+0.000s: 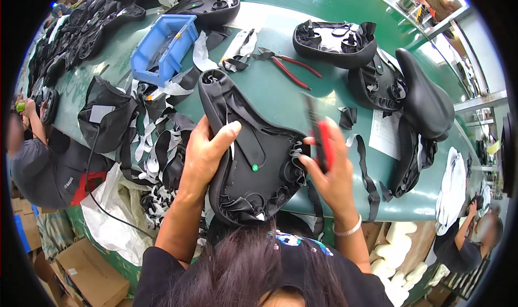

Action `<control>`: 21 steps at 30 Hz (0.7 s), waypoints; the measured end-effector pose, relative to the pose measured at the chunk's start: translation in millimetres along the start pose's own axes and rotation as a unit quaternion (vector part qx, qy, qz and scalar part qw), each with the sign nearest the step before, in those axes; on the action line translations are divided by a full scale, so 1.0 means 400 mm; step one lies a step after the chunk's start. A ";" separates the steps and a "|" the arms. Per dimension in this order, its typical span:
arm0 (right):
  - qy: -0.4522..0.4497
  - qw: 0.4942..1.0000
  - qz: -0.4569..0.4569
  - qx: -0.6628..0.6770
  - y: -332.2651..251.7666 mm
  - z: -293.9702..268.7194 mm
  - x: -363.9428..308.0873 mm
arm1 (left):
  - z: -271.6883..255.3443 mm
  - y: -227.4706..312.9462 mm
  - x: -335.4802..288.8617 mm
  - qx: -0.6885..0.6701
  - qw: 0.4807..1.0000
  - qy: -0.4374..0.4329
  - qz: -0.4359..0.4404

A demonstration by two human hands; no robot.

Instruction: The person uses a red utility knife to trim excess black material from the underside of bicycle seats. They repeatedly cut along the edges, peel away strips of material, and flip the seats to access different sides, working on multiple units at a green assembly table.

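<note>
A black bicycle saddle (249,145) lies underside up in front of me, its narrow nose pointing away to the left. Dark cover material is gathered in folds along its rim, and a green round sticker marks the base. My left hand (208,147) grips the saddle's left edge, thumb over the rim. In my right hand (335,172) is a red-and-black utility knife (325,145), its upper end blurred and pointing up. The thumb and a fingertip of that hand are at the folded material on the saddle's right rim.
Red-handled pliers (291,68) lie beyond the saddle, near a blue bin (162,50). More saddles (423,93) are stacked at right. Black and white scraps (156,139) cover the table's left side. Co-workers (48,166) stand left and right.
</note>
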State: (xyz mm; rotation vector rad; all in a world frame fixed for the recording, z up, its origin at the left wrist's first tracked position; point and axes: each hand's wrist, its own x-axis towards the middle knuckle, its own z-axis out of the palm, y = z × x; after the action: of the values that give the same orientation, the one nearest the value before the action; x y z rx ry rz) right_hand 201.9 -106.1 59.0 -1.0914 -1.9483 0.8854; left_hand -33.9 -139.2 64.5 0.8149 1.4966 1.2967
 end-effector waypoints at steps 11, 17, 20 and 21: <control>0.056 0.969 0.148 0.191 -0.022 -0.048 0.037 | 0.111 0.003 0.024 0.467 0.803 -0.074 0.362; -0.018 0.991 0.126 -0.049 0.038 -0.152 -0.069 | 0.159 -0.013 0.083 0.391 0.817 -0.212 0.368; -0.014 0.983 0.041 -0.177 0.077 -0.146 -0.104 | 0.157 -0.018 0.090 0.356 0.833 -0.248 0.343; -0.012 0.979 -0.003 -0.205 0.082 -0.139 -0.109 | 0.156 -0.020 0.091 0.350 0.834 -0.254 0.344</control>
State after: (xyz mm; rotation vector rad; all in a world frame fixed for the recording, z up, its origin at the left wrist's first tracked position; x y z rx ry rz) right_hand 277.8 -119.6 48.7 -1.3070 -2.2123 0.5018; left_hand 14.3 -86.8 50.0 2.1497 1.2490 0.8372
